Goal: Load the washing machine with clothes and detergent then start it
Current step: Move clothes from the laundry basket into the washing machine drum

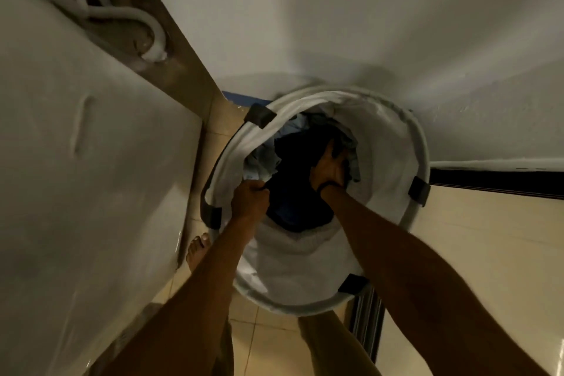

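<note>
A round white laundry hamper [396, 143] with dark corner clips stands on the floor below me, against the wall. Inside lie dark navy clothes [300, 168] with some pale blue-grey garments [264, 159] around them. My left hand [248, 197] is closed on the edge of the dark clothing near the hamper's left rim. Deep inside the hamper, my right hand [328, 169] grips the dark clothes on their right side. The white washing machine [82, 162] fills the left of the view, seen from above, its lid shut.
White hoses [122, 14] coil in the gap behind the machine. A white wall [335, 24] rises behind the hamper. Beige floor tiles [473, 238] lie to the right, with a dark door track [494, 180]. My bare foot [197, 250] stands beside the machine.
</note>
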{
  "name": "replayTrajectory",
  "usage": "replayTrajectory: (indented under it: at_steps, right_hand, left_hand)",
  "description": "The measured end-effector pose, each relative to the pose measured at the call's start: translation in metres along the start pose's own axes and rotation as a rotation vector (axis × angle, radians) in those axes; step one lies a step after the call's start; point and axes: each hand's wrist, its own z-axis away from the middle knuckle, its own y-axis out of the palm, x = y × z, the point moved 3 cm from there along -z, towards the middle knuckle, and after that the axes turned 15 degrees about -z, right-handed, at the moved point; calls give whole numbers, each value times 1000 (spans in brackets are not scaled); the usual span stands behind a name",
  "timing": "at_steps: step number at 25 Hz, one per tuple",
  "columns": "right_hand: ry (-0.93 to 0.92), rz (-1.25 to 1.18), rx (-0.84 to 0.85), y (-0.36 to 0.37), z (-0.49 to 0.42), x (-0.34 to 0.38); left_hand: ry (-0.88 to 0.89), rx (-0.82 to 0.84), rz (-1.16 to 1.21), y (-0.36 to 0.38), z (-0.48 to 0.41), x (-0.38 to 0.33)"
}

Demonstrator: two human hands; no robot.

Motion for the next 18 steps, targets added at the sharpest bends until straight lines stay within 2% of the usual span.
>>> replayTrajectory:
  at_steps: [3,6,11,13,16,18]
  right_hand:
    - [74,-92,37,7,-43,-22]
    - [28,-121,87,2,-36,-22]
    - [35,-335,11,-22,53,8]
    - [-29,-411,-44,-39,100,22]
    - [-125,-505,-72,-66,166,38]
    - [-186,-650,-46,-80,204,49]
  left_hand:
    - [-33,49,84,14,-15,12]
    - [-62,81,158,24,-15,18]
    - [-206,102,265,25,16,0]
    - [-232,141,263,22,29,-11]
    - [-249,293,339,21,43,-24]
    - [-242,374,388,20,48,-22]
